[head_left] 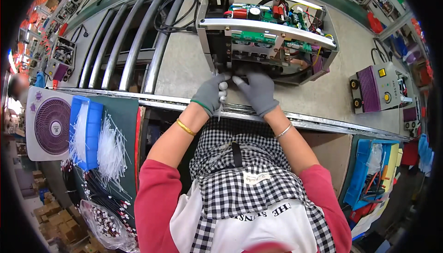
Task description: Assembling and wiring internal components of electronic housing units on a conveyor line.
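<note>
A white cable tie is pinched in the closed left hand at the open metal box, near edge; the right hand is curled there, steadying

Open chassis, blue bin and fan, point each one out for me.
Chassis [258, 26]: head view, on its metal crossbar above the hands.
Blue bin [92, 114]: head view, on its right wall, beside the white cable ties.
Fan [51, 126]: head view, on its round purple grille.
</note>
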`<state>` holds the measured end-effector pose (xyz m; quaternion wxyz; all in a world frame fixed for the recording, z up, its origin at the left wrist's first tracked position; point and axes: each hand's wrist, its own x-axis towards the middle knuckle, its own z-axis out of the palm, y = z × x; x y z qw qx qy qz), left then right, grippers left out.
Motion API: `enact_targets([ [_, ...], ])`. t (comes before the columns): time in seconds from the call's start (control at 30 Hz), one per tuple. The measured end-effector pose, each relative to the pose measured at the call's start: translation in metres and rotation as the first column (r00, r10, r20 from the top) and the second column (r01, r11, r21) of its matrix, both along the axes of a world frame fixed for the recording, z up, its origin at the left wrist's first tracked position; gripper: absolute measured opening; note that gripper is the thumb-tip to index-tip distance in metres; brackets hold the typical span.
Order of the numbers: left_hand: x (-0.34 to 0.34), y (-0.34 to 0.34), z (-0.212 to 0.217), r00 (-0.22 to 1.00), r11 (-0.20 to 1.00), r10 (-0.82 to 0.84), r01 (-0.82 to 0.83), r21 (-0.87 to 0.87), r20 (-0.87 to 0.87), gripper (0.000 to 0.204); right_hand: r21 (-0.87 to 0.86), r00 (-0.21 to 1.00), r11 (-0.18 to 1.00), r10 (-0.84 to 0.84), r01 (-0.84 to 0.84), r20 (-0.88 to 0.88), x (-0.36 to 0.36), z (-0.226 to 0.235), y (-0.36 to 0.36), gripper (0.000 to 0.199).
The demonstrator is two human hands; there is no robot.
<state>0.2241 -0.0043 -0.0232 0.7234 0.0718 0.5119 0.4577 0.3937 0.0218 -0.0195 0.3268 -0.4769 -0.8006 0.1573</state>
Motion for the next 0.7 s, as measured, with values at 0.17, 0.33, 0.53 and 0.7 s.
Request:
enact_targets([
  [0.17, -0.004, -0.002, 0.005, 0.994, 0.993, -0.104, 0.105, 0.044, -0.036, 0.019, -0.118, 0.991, 0.985, 0.119, -0.125, -0.052, 0.005, -0.001, 0.003, 0.024],
  [0.33, 0.001, -0.01, 0.02, 0.797, 0.955, -0.17, 0.278, 0.101, -0.58, 0.039, -0.046, 0.997, 0.996, 0.076, -0.077, -0.02, 0.007, -0.005, 0.005, 0.023],
  [0.53, 0.0, -0.007, 0.011, 0.471, 0.919, -0.077, 0.375, 0.12, -0.879, 0.041, -0.133, 0.994, 0.987, 0.077, -0.087, -0.078, 0.004, -0.005, -0.001, 0.021],
  [0.7, -0.008, -0.003, 0.001, 0.161, 0.902, -0.091, 0.432, -0.012, -0.983, 0.041, -0.093, 0.918, 0.974, 0.162, -0.208, -0.361, -0.002, -0.008, -0.018, 0.02],
])
